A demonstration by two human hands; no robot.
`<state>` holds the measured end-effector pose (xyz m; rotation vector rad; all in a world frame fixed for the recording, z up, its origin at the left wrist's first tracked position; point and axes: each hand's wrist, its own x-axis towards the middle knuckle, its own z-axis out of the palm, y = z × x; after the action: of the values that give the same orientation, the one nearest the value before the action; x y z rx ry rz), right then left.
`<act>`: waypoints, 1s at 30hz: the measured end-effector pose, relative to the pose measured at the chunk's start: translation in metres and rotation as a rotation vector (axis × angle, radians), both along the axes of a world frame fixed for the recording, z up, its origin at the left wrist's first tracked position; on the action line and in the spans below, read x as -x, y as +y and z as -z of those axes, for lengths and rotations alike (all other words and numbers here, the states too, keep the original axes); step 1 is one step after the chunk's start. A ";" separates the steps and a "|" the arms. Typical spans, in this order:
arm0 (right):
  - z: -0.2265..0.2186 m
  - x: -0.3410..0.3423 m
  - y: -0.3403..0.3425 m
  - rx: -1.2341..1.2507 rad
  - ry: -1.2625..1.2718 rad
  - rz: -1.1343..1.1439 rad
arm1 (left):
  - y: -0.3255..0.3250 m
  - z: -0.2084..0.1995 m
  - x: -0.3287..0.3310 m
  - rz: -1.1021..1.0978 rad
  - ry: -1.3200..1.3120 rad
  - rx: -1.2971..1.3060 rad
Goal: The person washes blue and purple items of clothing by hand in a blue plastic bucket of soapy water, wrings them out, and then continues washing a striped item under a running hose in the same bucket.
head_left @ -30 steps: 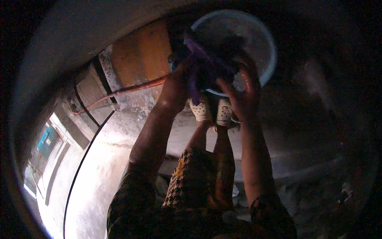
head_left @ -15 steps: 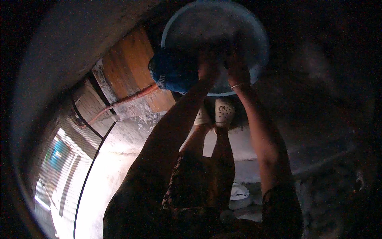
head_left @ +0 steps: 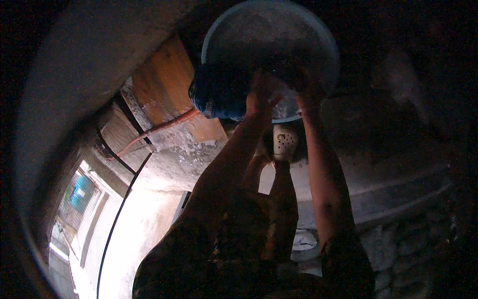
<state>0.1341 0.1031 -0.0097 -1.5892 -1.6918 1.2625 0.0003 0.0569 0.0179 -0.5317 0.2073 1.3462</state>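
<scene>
A round basin with a pale blue rim (head_left: 334,47) stands in front of me, its inside mostly in shadow. Both my arms reach into its near side. My left hand (head_left: 261,94) is closed on a dark cloth (head_left: 283,69), thumb pointing toward the other hand. On the same cloth, my right hand (head_left: 309,92) is closed too, though its fingers are largely lost in the dark. A blue cloth (head_left: 219,92) hangs bunched over the basin's left rim, beside my left hand. How the dark cloth is folded cannot be made out.
My foot in a pale clog with holes (head_left: 285,142) is just below the basin. To the left lie an orange-brown wooden board (head_left: 164,74) and a reddish pole (head_left: 169,123). Bright light enters at lower left. A whitish round object (head_left: 303,240) sits beside my leg.
My hands have moved a little apart, the right one shifting right, and the dark cloth now stretches between them. The view has tilted slightly. The blue cloth still hangs over the rim.
</scene>
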 end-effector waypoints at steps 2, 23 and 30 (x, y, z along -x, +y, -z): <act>0.040 -0.008 -0.006 -0.068 -0.209 -0.087 | 0.012 0.020 -0.019 0.360 1.151 -0.065; -0.046 0.055 -0.007 -0.029 -0.224 0.186 | 0.016 0.044 -0.016 0.724 1.937 0.127; 0.046 -0.003 0.009 0.129 0.044 0.201 | 0.035 0.044 -0.013 0.620 1.771 0.074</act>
<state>0.1370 0.1118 -0.0552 -1.7438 -1.4088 1.3152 0.0130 0.0922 -0.0261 0.7805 1.6915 0.8297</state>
